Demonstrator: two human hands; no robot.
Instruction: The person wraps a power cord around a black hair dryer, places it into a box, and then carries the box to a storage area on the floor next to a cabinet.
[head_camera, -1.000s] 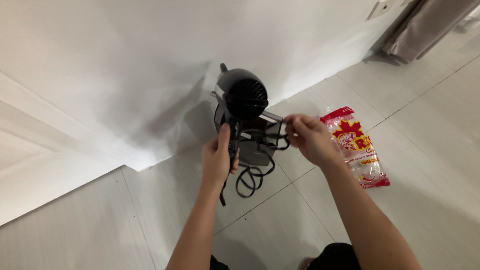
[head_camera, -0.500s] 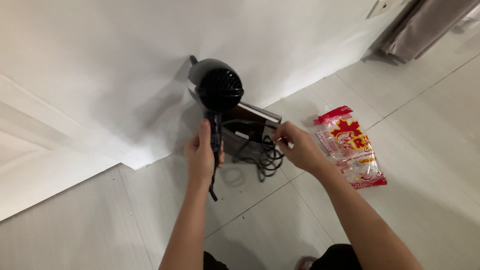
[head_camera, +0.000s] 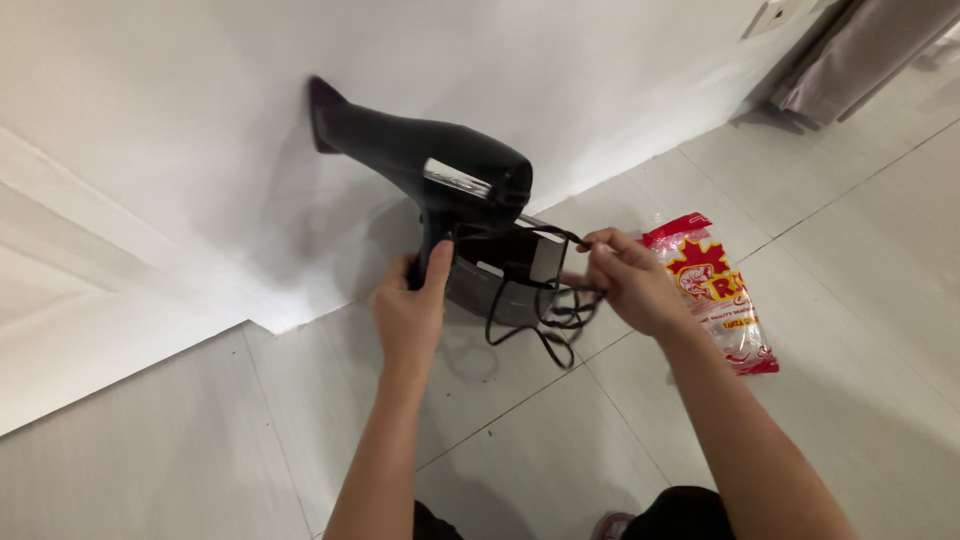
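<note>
My left hand (head_camera: 410, 315) grips the handle of a black hair dryer (head_camera: 425, 160), held above the floor with its nozzle pointing left toward the white wall. My right hand (head_camera: 632, 282) pinches the dryer's black cord (head_camera: 545, 325), which hangs in loose loops between my two hands. Behind the cord a dark box (head_camera: 505, 270) with a light edge leans against the wall's base.
A clear plastic bag with red and yellow print (head_camera: 715, 290) lies on the light tiled floor (head_camera: 860, 330) to the right of my right hand. A beige curtain (head_camera: 850, 50) hangs at the top right, near a wall socket plate (head_camera: 768, 15).
The dryer has turned from rear grille facing me to side-on, nozzle left. My right hand rose slightly with the cord; the loops lifted off the floor.
</note>
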